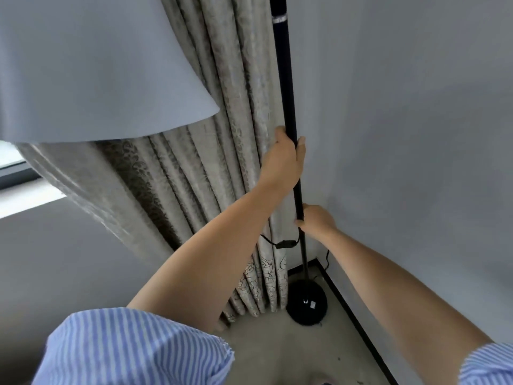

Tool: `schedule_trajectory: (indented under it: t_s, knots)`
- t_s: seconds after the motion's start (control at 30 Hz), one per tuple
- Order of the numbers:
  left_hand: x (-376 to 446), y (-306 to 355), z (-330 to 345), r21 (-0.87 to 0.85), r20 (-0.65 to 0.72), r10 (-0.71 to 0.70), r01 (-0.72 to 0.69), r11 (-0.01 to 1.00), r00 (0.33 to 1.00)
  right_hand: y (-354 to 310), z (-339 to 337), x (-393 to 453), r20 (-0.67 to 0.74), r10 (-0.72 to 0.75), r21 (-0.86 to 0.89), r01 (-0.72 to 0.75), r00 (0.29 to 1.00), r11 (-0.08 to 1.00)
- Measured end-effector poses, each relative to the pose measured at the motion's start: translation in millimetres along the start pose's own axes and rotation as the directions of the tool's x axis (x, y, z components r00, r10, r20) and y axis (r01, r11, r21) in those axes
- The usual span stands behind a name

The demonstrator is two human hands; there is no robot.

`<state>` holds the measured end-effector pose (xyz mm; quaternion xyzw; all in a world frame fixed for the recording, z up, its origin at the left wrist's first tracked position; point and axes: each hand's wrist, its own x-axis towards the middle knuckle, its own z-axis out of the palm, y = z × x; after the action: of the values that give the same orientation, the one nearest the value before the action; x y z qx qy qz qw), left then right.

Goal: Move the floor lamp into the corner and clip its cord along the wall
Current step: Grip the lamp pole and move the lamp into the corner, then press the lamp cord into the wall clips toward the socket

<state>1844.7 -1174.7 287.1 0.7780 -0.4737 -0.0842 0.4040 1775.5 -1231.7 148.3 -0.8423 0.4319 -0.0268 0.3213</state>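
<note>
A black floor lamp pole [284,79] stands upright in the room corner, with its round black base [306,302] on the floor against the curtain's foot. My left hand [284,159] is wrapped around the pole at mid height. Lower down, my right hand [316,219] grips the same pole. A pale lampshade [91,70] fills the upper left, close to the camera. The black cord with an inline switch [286,243] hangs from the pole across the curtain. Another stretch of cord [327,258] runs down the right wall to the floor.
A patterned beige curtain [211,151] hangs left of the pole, down to the floor. Grey walls meet in the corner, with a black skirting board [358,323] along the right wall. A window sill [22,195] shows at left. Bare floor [277,351] lies in front of the base.
</note>
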Motion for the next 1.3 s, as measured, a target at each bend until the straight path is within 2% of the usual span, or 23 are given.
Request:
schedule_trajectory:
  t_s: [0.23,0.4,0.5,0.63,0.8,1.0,1.1,1.17,1.3]
  knots:
    - [14,1,16,0.030,-0.034,-0.014,0.015,0.999,0.999,14,-12,26,0.012,-0.060,0.005,0.060,0.998,0.998]
    - [24,5,28,0.035,-0.051,-0.016,0.018,0.999,0.999,33,-24,32,0.093,-0.096,0.013,0.095,0.991,0.995]
    - [32,8,34,-0.022,-0.064,-0.041,0.039,0.999,0.997,59,-37,26,0.123,-0.023,0.034,0.019,0.992,0.999]
    - [36,9,46,-0.079,-0.042,-0.042,0.038,0.996,0.998,100,-44,4,0.077,0.128,0.112,-0.136,0.989,0.984]
    - [30,12,66,-0.098,-0.009,-0.066,0.065,0.993,0.998,137,-41,-33,0.046,0.230,0.137,-0.234,0.972,0.963]
    - [3,0,82,-0.069,0.080,-0.126,0.132,0.989,0.989,156,-35,-81,0.067,0.318,0.300,-0.323,0.946,0.897]
    - [-29,-17,88,0.034,0.216,-0.161,0.158,0.987,0.963,155,-28,-113,0.038,0.343,0.412,-0.327,0.939,0.850]
    - [-54,-32,89,0.143,0.344,-0.162,0.119,0.983,0.925,150,-20,-141,0.015,0.357,0.461,-0.323,0.934,0.826]
    - [-109,-57,83,0.293,0.515,-0.110,-0.054,0.955,0.850,131,-1,-201,-0.003,0.368,0.543,-0.307,0.930,0.781]
